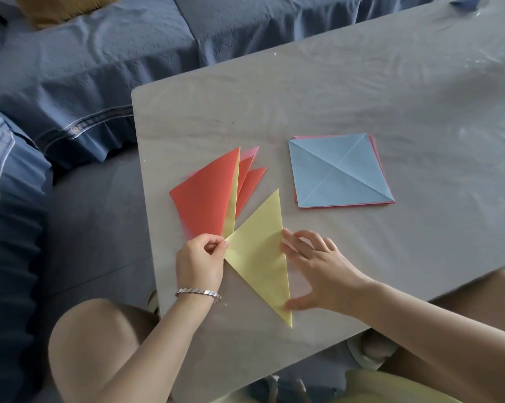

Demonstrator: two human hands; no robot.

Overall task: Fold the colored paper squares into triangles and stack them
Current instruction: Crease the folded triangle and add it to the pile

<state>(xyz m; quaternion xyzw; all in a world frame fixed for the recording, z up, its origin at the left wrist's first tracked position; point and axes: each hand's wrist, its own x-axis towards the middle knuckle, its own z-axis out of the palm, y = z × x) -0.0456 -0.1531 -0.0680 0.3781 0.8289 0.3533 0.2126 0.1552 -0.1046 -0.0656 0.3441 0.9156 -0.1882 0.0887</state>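
Your left hand (pixel 200 258) pinches the fanned red paper triangles (pixel 205 196) beside the tip of the yellow paper triangle (pixel 260 257); your spread right hand (pixel 318 271) touches its long edge.

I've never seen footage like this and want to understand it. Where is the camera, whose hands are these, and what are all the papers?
There is no machine here. One camera sits on a person's head and looks down at their own two hands over a grey table. The left hand, wearing a bracelet, pinches the lower corner of a fan of folded triangles, orange in front, which seems raised off the table. The right hand is open, its fingers touching the long edge of a yellow triangle lying flat. Further back lies a stack of flat squares: a creased blue sheet on top, pinkish ones beneath. Behind the table is a sofa under a blue cover.
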